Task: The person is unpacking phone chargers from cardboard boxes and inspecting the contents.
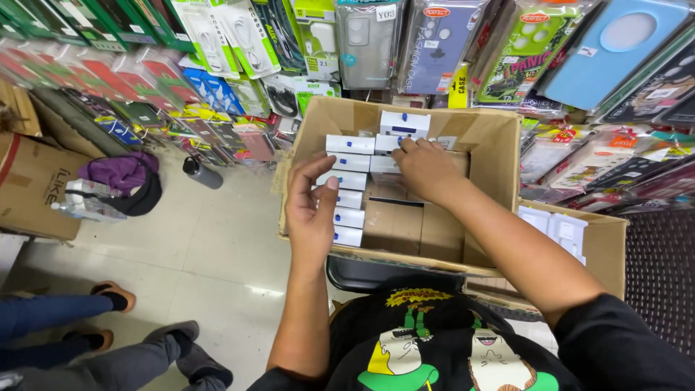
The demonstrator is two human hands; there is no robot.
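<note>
Centrally, both hands reach into a carton [499, 145]: left hand [311, 210] open against the white boxes [349, 177], right hand [427, 168] with fingers curled on a box [387, 164] at the stack's top.

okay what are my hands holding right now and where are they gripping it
Left hand holds nothing, resting on the small white boxes. Right hand touches a white box's edge; a grip cannot be told.

The open brown cardboard box [405, 116] sits before you on a dark seat [362, 274]. Small white rectangular packs [350, 144] stand in a column along its left wall. Your left hand [311, 210] rests against that column; your right hand [427, 168] lies on packs at the box's far end. A second cardboard box [604, 246] sits right of it.
</note>
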